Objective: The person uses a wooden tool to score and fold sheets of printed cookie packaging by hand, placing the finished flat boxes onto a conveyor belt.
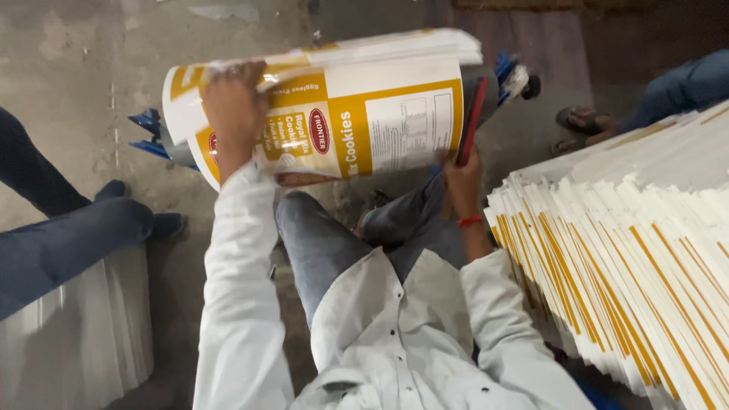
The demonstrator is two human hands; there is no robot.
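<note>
1. Fingers of the left hand (pixel 231 106) are curled over the top left edge of a bundle of flat printed cartons (pixel 334 114), with the thumb side hidden behind the sheets; the grip is closed on the bundle.
2. Fingers of the right hand (pixel 462 178) are wrapped around a red flat tool (pixel 472 121), which is held upright against the right end of the bundle. What kind of tool it is cannot be told.
3. The bundle is held up in front of the body, above the knees in blue jeans (pixel 342 235), and is bowed outward in the middle.
4. The sheets are judged thin, smooth and light singly, but weighty and floppy as a bundle; their glossy faces are likely to slide on one another, and edges and corners are likely to crease. A hold at both ends, pinching the full thickness, is judged the safest.
5. One bundle is held; its sheets are too many and too close to be counted.
6. One long fanned stack of white and yellow sheets (pixel 630 258) is seen on the right, and one white stack (pixel 83 342) at lower left.
7. Another person's legs (pixel 68 235) are seen on the left, and a sandalled foot (pixel 581 121) at upper right, on the concrete floor (pixel 76 61).
</note>
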